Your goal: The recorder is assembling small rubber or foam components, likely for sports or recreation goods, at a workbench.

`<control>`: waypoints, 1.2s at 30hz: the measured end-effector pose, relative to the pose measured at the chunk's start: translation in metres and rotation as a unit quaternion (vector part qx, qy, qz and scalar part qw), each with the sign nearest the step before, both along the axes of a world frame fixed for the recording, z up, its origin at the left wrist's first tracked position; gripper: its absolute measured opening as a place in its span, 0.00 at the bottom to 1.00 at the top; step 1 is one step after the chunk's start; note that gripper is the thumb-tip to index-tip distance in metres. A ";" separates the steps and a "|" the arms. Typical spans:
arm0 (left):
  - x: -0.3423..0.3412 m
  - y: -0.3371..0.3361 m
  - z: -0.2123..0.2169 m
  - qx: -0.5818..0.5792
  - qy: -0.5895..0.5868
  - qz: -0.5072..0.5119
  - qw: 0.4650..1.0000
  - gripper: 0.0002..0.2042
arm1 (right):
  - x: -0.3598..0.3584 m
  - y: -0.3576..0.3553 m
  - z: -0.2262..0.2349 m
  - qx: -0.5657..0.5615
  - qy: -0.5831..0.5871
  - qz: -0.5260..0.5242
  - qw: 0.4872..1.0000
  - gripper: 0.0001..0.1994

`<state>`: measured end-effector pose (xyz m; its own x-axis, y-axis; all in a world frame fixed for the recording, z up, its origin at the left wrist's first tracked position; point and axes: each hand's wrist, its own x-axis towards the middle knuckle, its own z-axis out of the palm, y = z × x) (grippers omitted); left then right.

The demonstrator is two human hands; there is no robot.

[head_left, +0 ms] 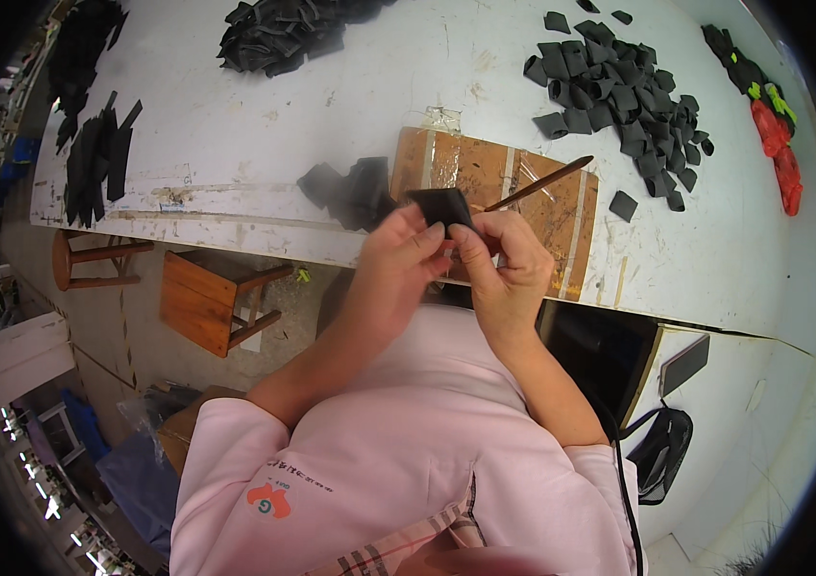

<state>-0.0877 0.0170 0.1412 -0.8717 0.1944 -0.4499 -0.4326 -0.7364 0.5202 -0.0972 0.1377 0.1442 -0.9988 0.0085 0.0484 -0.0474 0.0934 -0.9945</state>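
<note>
I see the white worktable (235, 125) filling the upper frame, with the brown cardboard mat (561, 226) at its near edge. A heap of black fabric pieces (619, 96) lies at two o'clock, another pile (283, 34) at eleven. At centre, my left hand (398, 259) and right hand (504, 264) meet, fingertips pressed together pinching a small black fabric piece (441, 206). A thin brown stick (537, 184) juts toward one o'clock from the right hand.
</note>
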 end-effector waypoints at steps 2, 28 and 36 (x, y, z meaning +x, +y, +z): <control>0.004 -0.002 -0.002 -0.167 0.057 0.052 0.983 0.12 | -0.004 0.007 0.003 0.180 0.178 -0.012 0.967 0.05; -0.001 0.017 0.013 -0.424 0.237 -0.031 0.873 0.02 | 0.001 0.028 0.011 0.158 0.138 0.057 0.976 0.11; -0.016 0.018 0.011 -0.180 0.060 0.002 0.982 0.10 | -0.004 0.026 -0.014 0.340 0.219 -0.056 0.913 0.08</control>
